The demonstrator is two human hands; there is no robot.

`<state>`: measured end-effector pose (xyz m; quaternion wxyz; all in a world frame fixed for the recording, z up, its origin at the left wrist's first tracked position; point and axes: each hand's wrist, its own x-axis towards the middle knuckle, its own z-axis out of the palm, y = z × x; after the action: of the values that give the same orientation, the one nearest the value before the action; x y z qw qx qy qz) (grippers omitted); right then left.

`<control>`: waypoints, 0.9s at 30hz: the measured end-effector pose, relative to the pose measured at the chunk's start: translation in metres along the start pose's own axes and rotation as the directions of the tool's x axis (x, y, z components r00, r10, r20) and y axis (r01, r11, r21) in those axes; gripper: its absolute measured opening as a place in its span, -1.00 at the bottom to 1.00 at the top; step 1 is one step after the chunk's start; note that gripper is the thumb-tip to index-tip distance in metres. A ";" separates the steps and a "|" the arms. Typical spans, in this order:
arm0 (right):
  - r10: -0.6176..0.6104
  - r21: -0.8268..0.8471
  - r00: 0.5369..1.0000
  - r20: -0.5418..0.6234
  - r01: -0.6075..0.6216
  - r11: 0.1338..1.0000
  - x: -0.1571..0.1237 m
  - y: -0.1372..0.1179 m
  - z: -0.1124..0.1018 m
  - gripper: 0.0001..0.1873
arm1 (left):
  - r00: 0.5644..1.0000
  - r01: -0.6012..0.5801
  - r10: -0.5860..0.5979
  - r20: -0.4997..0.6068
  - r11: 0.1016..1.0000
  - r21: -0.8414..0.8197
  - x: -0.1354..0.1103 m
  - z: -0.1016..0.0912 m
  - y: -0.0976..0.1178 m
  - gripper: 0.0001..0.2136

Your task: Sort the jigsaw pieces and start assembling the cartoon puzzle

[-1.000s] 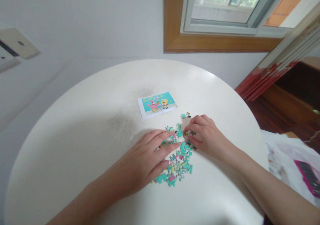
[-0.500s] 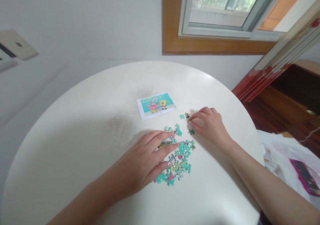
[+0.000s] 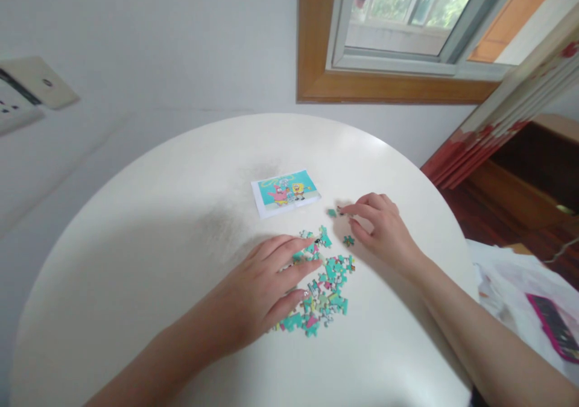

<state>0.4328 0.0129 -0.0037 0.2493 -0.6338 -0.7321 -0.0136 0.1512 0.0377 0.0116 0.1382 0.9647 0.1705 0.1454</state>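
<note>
Many loose jigsaw pieces [image 3: 335,269], mostly turquoise with some pink, yellow and white, lie in a heap on the white round table. Resting on the heap's left side, my left hand [image 3: 266,280] has its fingers spread and covers some pieces. Beyond the heap, my right hand [image 3: 380,223] reaches in from the right, thumb and index finger apart. Its index fingertip touches a small dark and white jigsaw piece [image 3: 340,210], partly hidden. Just left of that is a turquoise piece [image 3: 332,213]. Another green and brown piece [image 3: 348,240] lies below the right thumb.
A picture card [image 3: 289,191] with two cartoon figures lies behind the heap. The table [image 3: 136,226] stands against a wall below a wood-framed window [image 3: 312,81]. At the right are a pink-edged phone [image 3: 552,327] on white plastic and a curtain [image 3: 488,132].
My right thumb and index finger have parted, and the index finger has moved onto the small piece beside the turquoise one. The left hand stays on the heap. The view has shifted slightly.
</note>
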 end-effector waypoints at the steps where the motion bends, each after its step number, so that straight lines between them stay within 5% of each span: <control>1: -0.070 0.024 0.996 0.048 0.069 0.997 -0.001 -0.004 -0.001 -0.67 | 1.000 0.004 -0.004 0.007 1.000 -0.001 0.000 0.000 0.000 -0.64; 4: -0.212 0.053 0.962 0.173 0.206 0.977 -0.004 -0.012 -0.003 -0.55 | 1.000 0.018 -0.018 0.020 1.000 -0.003 0.000 0.001 -0.001 -0.65; 7: -0.213 0.028 0.950 0.226 0.212 0.977 -0.004 -0.013 -0.003 -0.51 | 0.999 0.024 -0.024 0.027 1.000 0.003 0.001 0.002 -0.002 -0.65; 27: -0.047 -0.173 0.992 0.121 0.067 0.983 -0.004 0.017 -0.003 -0.63 | 1.000 0.019 -0.018 -0.021 0.999 0.026 0.000 -0.001 -0.005 -0.64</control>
<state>0.4498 0.0113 -0.0077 0.1485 -0.6318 -0.7592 -0.0485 0.1497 0.0429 0.0109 0.1251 0.9633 0.1828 0.1519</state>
